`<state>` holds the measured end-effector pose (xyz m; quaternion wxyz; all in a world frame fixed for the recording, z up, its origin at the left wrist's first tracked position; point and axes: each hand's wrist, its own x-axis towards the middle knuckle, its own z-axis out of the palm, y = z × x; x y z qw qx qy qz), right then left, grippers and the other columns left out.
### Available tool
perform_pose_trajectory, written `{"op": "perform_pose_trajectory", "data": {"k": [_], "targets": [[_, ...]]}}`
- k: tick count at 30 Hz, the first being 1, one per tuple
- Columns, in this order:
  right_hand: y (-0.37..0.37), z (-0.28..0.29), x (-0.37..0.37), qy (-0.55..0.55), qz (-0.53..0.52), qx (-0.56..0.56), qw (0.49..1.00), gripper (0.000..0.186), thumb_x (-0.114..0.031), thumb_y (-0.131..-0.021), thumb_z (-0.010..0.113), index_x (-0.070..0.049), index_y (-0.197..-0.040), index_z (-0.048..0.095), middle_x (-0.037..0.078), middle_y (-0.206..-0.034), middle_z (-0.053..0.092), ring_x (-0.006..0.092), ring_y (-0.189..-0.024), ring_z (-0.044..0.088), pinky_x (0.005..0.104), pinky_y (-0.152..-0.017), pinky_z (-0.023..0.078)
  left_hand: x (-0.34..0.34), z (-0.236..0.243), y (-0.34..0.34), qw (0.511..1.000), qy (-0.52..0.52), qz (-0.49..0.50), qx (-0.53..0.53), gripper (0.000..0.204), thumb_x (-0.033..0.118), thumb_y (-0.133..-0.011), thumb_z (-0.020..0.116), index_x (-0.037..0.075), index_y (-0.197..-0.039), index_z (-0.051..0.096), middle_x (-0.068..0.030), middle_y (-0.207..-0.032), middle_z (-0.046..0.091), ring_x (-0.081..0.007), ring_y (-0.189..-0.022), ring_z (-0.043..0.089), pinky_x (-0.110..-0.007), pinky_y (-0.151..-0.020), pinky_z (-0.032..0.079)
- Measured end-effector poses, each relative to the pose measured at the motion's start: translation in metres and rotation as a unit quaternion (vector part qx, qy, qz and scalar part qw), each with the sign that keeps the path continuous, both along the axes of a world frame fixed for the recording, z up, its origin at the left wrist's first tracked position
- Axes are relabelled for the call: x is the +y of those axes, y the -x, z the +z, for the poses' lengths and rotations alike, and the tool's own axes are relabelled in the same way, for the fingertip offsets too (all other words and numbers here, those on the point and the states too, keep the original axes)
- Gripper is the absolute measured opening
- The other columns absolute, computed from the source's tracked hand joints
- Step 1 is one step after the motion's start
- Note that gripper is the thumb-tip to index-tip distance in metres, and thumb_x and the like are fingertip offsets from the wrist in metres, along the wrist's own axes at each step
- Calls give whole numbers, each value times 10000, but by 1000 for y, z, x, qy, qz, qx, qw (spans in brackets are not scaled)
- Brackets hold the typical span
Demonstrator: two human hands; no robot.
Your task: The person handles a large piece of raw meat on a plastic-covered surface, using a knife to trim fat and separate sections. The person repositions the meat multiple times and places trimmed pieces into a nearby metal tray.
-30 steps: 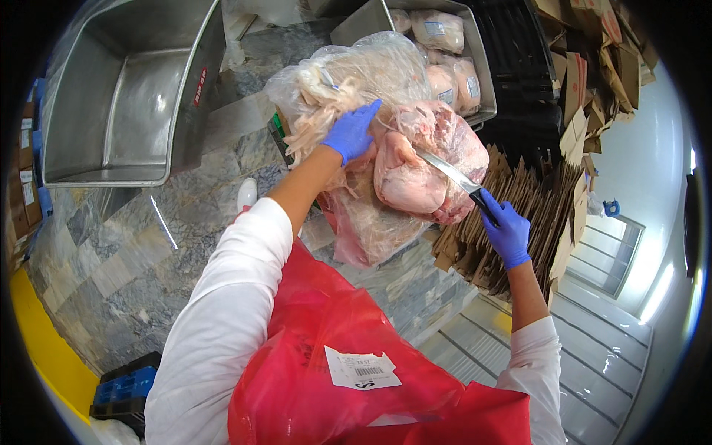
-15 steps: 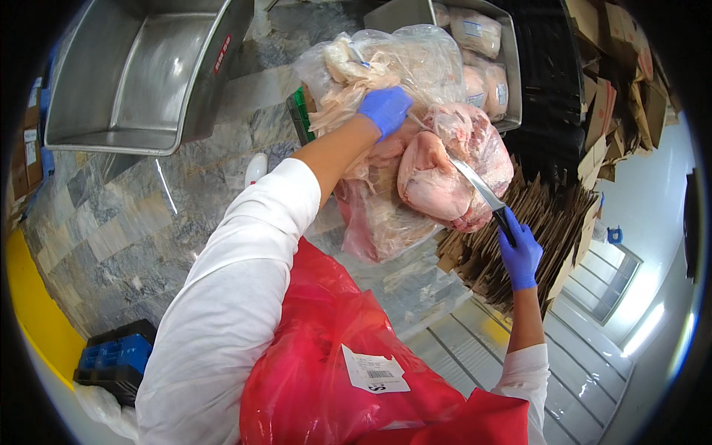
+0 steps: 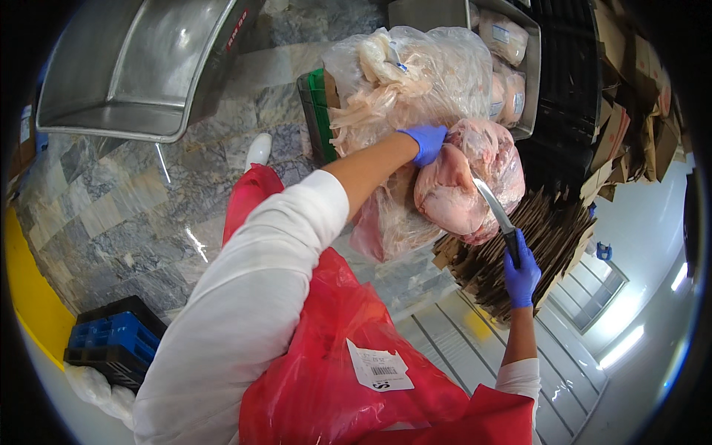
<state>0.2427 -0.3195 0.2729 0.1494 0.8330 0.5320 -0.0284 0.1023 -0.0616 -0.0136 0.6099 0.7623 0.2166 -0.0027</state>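
Observation:
A large pale-pink piece of raw meat (image 3: 449, 196) with red patches rests at the front right of a heap of clear plastic-wrapped meat (image 3: 452, 70). My left hand (image 3: 428, 142), in a blue glove, is closed on the meat's upper left edge; its fingertips are partly hidden. In my blue-gloved right hand (image 3: 523, 274) is a knife (image 3: 495, 208) with a black handle and a curved steel blade. The blade lies over the meat, its tip by a fold near the middle. Loose crumpled plastic film (image 3: 356, 111) covers the heap's left side.
An open steel tub (image 3: 156, 135) stands at the far left. Another steel tub (image 3: 531, 96) holds wrapped meat packages behind the heap. A green crate (image 3: 317, 111) shows under the film. Flattened cardboard (image 3: 512, 259) is stacked at right. Pallets (image 3: 111, 341) sit at lower left.
My left hand has left the crumpled film and moved right and down onto the meat's edge. The knife stays over the meat. A white boot and red apron leg have come into view.

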Motion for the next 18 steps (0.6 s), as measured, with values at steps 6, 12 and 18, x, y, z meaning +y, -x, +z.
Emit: {"op": "perform_pose_trajectory", "data": {"k": [6,12,18], "targets": [[-9,-2,8,-1,-28,22,999,595,-182,-870,735,-264,-1440,587,113,-940,719,289,-731,710,389,-660,557,-21,-51,-25,999,24,23,-36,448,99,-852,617,91,-1298,657,-232,-1250,677,-393,-1147,665,-472,-964,539],[-20,-2,-7,26,-65,31,997,602,-158,-831,738,-251,-1410,600,126,-1068,737,319,-890,730,408,-765,585,-15,-23,0,999,34,-4,-13,418,119,-870,585,90,-1277,674,-232,-1158,710,-392,-1070,697,-476,-931,556],[-38,3,2,92,-44,10,995,605,-129,-794,746,-252,-1371,611,117,-1146,727,316,-963,725,402,-790,589,5,-12,14,995,10,-91,38,285,184,-839,625,98,-1085,741,-218,-1043,730,-394,-965,711,-475,-852,563]]}}
